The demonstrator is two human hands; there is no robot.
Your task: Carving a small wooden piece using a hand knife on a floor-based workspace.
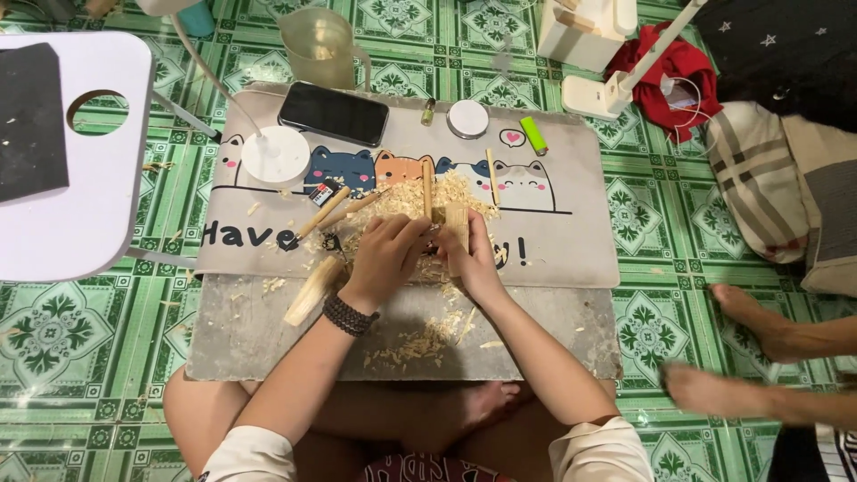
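Wooden block (455,223) sits at frame centre amid shavings (420,344); we pinch it in our right hand (473,259), our left hand (388,254) closed beside it. It looks light, stiff, best held by its sides.

A small pale block of carved wood (455,223) sits upright between the two hands, its top end and right face showing while fingers cover the lower part. It hovers just above the cartoon-cat mat, right over a heap of light curly wood shavings (406,203). The grain looks raw and unfinished, the colour a creamy tan.
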